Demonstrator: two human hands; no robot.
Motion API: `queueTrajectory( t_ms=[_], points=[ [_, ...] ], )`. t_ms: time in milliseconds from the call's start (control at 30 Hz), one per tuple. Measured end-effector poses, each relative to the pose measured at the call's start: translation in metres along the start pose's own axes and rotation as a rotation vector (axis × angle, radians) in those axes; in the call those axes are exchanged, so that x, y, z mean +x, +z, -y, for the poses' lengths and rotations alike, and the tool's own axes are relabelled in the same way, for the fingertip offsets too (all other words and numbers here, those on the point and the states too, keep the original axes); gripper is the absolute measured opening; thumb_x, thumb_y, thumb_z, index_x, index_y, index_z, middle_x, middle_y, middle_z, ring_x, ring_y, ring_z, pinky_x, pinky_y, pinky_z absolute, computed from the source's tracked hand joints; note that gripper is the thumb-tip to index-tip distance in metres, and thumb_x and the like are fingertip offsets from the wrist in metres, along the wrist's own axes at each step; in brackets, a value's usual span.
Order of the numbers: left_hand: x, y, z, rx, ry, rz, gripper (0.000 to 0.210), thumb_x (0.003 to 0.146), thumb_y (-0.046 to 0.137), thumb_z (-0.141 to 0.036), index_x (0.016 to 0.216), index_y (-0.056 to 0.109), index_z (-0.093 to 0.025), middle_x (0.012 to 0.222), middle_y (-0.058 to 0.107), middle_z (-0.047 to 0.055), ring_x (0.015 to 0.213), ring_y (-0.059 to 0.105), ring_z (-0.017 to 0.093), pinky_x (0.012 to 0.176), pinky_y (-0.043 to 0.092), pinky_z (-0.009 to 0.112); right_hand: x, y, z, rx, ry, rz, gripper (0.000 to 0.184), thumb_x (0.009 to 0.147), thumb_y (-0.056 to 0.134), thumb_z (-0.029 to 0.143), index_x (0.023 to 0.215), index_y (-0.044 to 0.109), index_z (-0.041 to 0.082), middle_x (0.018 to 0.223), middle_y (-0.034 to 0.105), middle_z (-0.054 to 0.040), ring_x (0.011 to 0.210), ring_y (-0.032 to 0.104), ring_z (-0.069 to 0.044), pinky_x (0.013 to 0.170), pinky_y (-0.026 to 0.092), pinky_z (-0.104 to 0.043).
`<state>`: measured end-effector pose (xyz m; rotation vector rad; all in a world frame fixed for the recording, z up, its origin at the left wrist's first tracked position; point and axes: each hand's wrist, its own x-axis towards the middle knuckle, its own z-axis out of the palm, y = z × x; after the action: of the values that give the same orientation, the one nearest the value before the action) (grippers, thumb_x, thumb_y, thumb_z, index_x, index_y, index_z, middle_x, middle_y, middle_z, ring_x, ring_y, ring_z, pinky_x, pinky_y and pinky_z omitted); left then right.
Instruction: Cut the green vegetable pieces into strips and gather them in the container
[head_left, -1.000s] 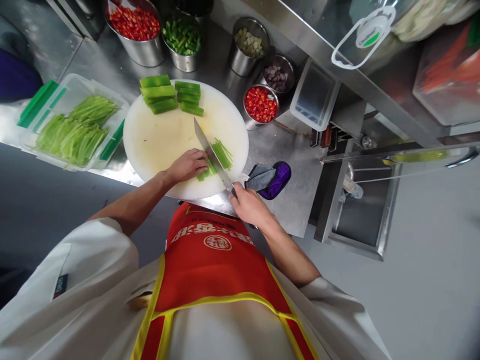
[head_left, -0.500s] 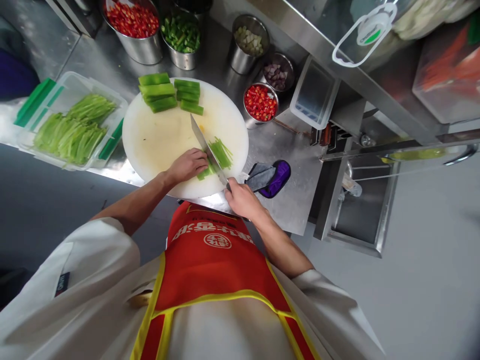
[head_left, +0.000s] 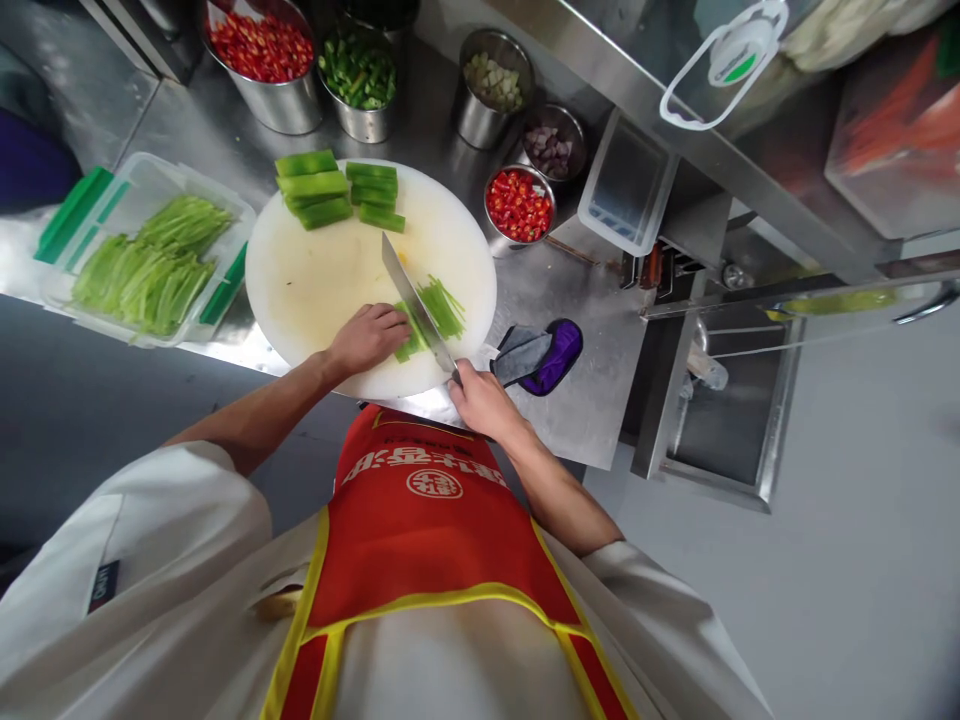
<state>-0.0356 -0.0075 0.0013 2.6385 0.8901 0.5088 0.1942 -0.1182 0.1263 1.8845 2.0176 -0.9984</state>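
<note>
My right hand (head_left: 484, 400) grips the handle of a kitchen knife (head_left: 417, 308), whose long blade points away to the upper left over a round white cutting board (head_left: 315, 290). Left of the blade, my left hand (head_left: 371, 335) has its fingers bent and pressed down on a flat green vegetable piece (head_left: 409, 346), partly hidden beneath them. Thin green strips (head_left: 444, 307) lie fanned out on the blade's right side. Two stacks of thick green sections, a larger stack (head_left: 313, 188) and a smaller stack (head_left: 375, 195), rest at the board's far edge.
Left of the board, a clear box (head_left: 244, 215) holds green shreds. Steel pots of chopped red chilli (head_left: 262, 50), green pieces (head_left: 358, 75) and other cut ingredients line the back. A purple and grey cloth item (head_left: 551, 358) lies at the right, before a sink (head_left: 731, 420).
My left hand has shifted slightly left, away from the blade, uncovering more of the green piece. The knife stays in nearly the same place. The view has moved a little.
</note>
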Motion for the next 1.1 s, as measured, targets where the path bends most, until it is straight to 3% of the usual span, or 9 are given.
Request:
queueTrajectory(
  t_ms=[300,600,933,1100],
  points=[
    [-0.001,0.002,0.005,0.043,0.005,0.06,0.03,0.105,0.049,-0.037,0.113,0.075,-0.025,0.12,0.071,0.008,0.111,0.056,0.027,0.091,0.045,0.042,-0.032,-0.019,0.012,-0.036,-0.03,0.032,0.024,0.104,0.039,0.025,0.122,0.052,0.016,0.105,0.077,-0.0143,0.097,0.072,-0.029,0.078,0.04,-0.032],
    [0.002,0.003,0.008,-0.028,-0.009,0.073,0.031,0.104,0.051,-0.039,0.112,0.076,-0.024,0.121,0.07,0.01,0.112,0.059,0.028,0.093,0.047,0.044,-0.004,0.001,0.006,-0.02,-0.03,0.011,0.024,0.104,0.038,0.024,0.12,0.054,0.016,0.108,0.077,-0.0151,0.099,0.072,-0.03,0.077,0.041,-0.032],
    [0.001,0.002,0.008,-0.028,0.029,0.042,0.037,0.105,0.047,-0.043,0.112,0.075,-0.021,0.117,0.071,0.012,0.113,0.062,0.028,0.095,0.049,0.043,-0.029,-0.021,0.009,-0.028,-0.038,0.029,0.023,0.104,0.039,0.026,0.119,0.054,0.017,0.106,0.078,-0.0131,0.097,0.072,-0.029,0.076,0.039,-0.032],
    [0.001,0.005,0.011,-0.033,0.032,0.027,0.038,0.105,0.046,-0.045,0.112,0.075,-0.021,0.118,0.071,0.011,0.112,0.062,0.027,0.096,0.049,0.042,-0.024,-0.014,0.009,-0.023,-0.03,0.057,0.024,0.103,0.039,0.025,0.119,0.054,0.017,0.104,0.078,-0.014,0.096,0.073,-0.029,0.076,0.04,-0.033]
  ],
)
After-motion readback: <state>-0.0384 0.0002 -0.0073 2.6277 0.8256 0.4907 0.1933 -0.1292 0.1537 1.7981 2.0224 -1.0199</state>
